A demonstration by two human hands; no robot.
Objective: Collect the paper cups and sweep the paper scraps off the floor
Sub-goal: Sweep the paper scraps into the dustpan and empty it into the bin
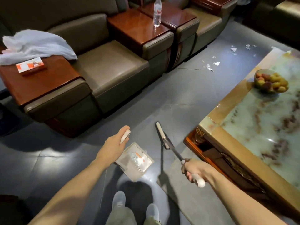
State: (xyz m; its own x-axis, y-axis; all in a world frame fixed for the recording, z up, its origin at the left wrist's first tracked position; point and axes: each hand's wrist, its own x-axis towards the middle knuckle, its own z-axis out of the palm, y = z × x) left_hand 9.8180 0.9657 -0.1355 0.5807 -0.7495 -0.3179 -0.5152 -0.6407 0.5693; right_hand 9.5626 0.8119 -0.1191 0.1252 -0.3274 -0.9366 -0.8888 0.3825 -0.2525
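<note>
Gripping the broom [172,148], the right hand [194,170] aims its head up-left; the left hand [112,147] holds the dustpan [129,157] handle.

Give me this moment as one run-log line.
left hand: grips dustpan handle, scraps inside | right hand: grips broom handle | paper scraps: on floor ahead, between sofa and marble table

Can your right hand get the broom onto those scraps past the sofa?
Probably not: the broom head in the right hand ends well short of the scraps; open floor lies between.
</note>
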